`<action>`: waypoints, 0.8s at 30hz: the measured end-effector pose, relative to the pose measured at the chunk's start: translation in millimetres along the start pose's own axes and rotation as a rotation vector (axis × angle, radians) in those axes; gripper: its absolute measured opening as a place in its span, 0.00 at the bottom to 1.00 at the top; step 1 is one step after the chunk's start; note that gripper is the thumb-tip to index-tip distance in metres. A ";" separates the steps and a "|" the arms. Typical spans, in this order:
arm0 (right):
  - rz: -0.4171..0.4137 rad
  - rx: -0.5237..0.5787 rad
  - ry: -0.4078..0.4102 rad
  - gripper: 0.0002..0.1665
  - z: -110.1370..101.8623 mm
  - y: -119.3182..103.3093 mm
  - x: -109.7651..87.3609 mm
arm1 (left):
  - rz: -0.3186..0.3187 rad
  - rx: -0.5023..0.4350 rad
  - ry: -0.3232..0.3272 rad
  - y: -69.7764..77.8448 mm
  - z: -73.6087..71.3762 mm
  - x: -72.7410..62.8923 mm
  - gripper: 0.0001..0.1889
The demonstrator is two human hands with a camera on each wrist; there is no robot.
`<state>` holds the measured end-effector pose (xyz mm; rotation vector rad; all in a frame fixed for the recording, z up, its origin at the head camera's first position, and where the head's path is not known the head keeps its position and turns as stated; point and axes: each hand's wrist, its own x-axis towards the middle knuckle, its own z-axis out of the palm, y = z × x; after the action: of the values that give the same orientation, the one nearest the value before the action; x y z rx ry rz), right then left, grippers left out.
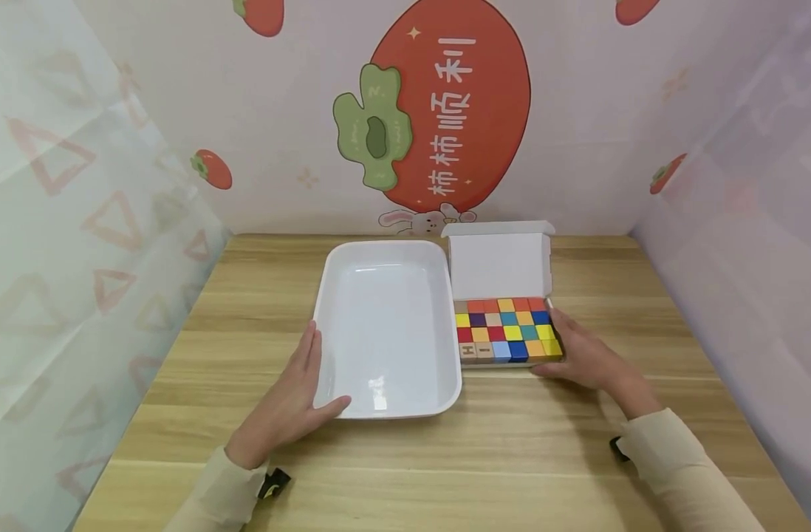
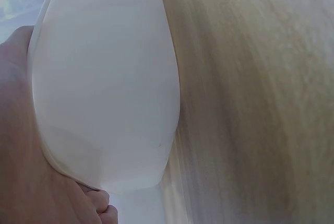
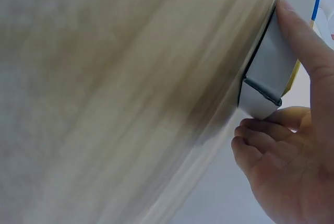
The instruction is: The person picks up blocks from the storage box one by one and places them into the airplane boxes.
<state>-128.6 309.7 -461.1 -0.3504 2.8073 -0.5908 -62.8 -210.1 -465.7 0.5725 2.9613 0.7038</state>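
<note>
A white rectangular tray (image 1: 388,332) lies on the table. My left hand (image 1: 292,399) rests against its near left corner, fairly straight fingers along the left side and thumb over the front rim. In the left wrist view the tray's outer wall (image 2: 104,88) fills much of the picture. Right of the tray sits a white cardboard box (image 1: 501,266), lid raised, filled with rows of small coloured cubes (image 1: 508,330); two plain wooden ones bear H and I. My right hand (image 1: 585,355) touches the box's near right corner, thumb (image 3: 300,33) against its front wall, fingers at the side.
The wood-grain table (image 1: 405,473) ends at a printed back cloth (image 1: 279,199), with further cloths hanging at left and right. The raised box lid stands close to that back cloth. Black straps (image 1: 274,483) show at both wrists.
</note>
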 end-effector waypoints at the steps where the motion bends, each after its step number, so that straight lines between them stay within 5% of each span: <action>1: 0.003 -0.002 0.004 0.81 -0.5 -1.5 0.5 | 0.002 -0.001 0.003 -0.2 -0.4 0.0 0.64; 11: 0.079 -0.047 -0.042 0.78 -13.1 2.3 17.1 | 0.009 -0.012 0.001 -0.6 -1.2 -0.6 0.64; 24: 0.139 -0.046 -0.123 0.77 -53.5 32.3 69.0 | 0.039 -0.001 0.032 -2.0 0.3 -0.3 0.64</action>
<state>-214.8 338.2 -440.6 -0.1909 2.7030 -0.4586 -63.1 -211.7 -466.9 0.6271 2.9867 0.7239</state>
